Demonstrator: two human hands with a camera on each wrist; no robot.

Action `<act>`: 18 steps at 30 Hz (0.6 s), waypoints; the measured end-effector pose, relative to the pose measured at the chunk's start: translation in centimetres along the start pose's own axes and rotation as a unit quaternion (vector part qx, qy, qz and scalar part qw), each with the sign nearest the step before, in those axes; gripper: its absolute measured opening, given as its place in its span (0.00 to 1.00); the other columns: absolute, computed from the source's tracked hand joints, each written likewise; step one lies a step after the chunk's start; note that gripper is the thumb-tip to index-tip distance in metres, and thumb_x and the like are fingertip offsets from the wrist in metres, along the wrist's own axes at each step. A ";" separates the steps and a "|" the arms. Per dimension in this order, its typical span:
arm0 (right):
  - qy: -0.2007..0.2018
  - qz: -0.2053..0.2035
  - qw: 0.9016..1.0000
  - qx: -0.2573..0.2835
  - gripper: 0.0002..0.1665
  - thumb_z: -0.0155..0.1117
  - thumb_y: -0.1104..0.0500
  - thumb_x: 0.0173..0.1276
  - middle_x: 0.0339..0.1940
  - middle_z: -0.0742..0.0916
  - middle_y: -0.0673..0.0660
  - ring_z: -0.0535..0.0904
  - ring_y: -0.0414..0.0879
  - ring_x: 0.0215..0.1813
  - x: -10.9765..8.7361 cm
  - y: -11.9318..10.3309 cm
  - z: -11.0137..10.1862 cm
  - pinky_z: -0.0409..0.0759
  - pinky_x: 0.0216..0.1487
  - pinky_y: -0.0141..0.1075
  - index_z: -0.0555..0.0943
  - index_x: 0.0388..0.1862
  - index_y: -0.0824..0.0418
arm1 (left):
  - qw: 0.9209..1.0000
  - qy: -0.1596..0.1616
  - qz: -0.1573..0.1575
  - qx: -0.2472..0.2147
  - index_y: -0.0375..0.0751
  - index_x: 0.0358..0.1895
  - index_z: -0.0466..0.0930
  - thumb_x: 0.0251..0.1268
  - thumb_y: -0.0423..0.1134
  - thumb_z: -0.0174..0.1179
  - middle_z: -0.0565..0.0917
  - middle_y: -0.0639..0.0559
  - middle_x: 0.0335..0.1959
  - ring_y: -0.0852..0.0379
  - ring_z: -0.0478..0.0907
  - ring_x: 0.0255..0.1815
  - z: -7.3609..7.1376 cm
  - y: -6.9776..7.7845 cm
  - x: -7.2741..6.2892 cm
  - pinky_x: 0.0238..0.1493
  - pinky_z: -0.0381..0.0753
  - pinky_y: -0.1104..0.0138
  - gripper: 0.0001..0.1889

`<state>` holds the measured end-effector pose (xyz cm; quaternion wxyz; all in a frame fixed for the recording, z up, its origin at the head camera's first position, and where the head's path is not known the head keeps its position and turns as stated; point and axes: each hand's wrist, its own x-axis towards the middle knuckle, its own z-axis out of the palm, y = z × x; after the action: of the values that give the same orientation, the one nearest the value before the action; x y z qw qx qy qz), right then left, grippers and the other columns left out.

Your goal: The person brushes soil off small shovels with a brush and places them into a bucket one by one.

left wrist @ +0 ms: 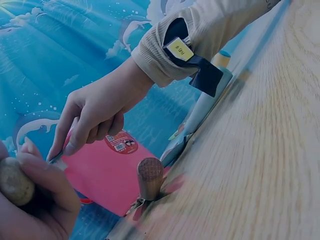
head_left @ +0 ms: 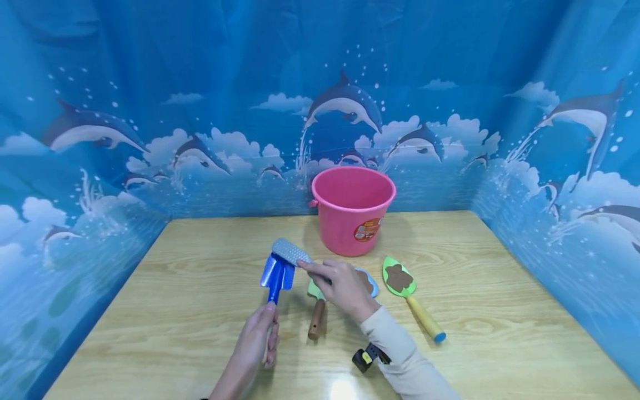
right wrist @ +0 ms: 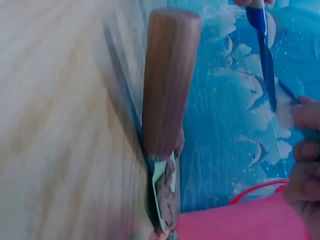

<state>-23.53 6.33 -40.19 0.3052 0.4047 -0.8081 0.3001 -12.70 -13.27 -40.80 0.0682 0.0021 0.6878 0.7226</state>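
Observation:
My left hand [head_left: 257, 336] grips the handle of a small blue trowel [head_left: 278, 275], blade pointing away. In the left wrist view, the handle's rounded wooden end [left wrist: 17, 181] shows inside the curled fingers. My right hand [head_left: 342, 286] pinches a flat, dotted grey-blue sponge [head_left: 291, 251], which overlaps the tip of the blade. In the right wrist view, the sponge [right wrist: 286, 111] meets the blade [right wrist: 268, 75] near its end. Below my right hand lies a light green tool with a brown wooden handle [head_left: 317, 319], its blade partly hidden.
Behind the hands stands a pink bucket [head_left: 345, 230]. A green trowel [head_left: 391, 270] with a brown patch and yellow handle lies at right. A blue-edged blade [head_left: 374, 286], also brown-patched, shows behind my right hand. A dolphin-print curtain [head_left: 240, 189] encloses the wooden table [head_left: 200, 278].

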 end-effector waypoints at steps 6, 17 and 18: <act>0.031 0.035 0.999 0.013 0.19 0.65 0.64 0.65 0.21 0.78 0.45 0.66 0.32 0.21 0.3 -0.1 -0.7 0.66 0.19 0.22 0.84 0.55 0.54 | 1.000 0.015 -0.003 -0.017 0.32 0.40 0.63 0.79 0.51 0.33 0.65 0.53 0.15 0.60 0.60 0.08 0.0 0.0 0.1 0.08 0.61 0.72 0.22; -0.017 0.001 1.000 0.015 0.20 0.66 0.63 0.65 0.21 0.78 0.45 0.63 0.30 0.20 0.2 -0.3 -0.1 0.65 0.20 0.20 0.83 0.56 0.52 | 0.999 0.016 0.001 -0.034 0.34 0.39 0.63 0.79 0.49 0.34 0.66 0.53 0.15 0.60 0.62 0.09 -0.1 0.2 0.0 0.09 0.63 0.72 0.19; -0.009 0.019 1.000 0.009 0.20 0.66 0.63 0.65 0.22 0.79 0.46 0.64 0.30 0.20 0.1 -0.1 -0.2 0.66 0.20 0.21 0.83 0.56 0.52 | 0.999 0.017 0.000 -0.040 0.34 0.39 0.63 0.79 0.48 0.34 0.66 0.53 0.15 0.60 0.62 0.09 -0.1 0.2 0.0 0.09 0.63 0.72 0.19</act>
<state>-23.41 6.40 -39.92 0.2887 0.3944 -0.8158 0.3092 -12.76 -13.42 -40.58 0.0572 -0.0130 0.6595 0.7495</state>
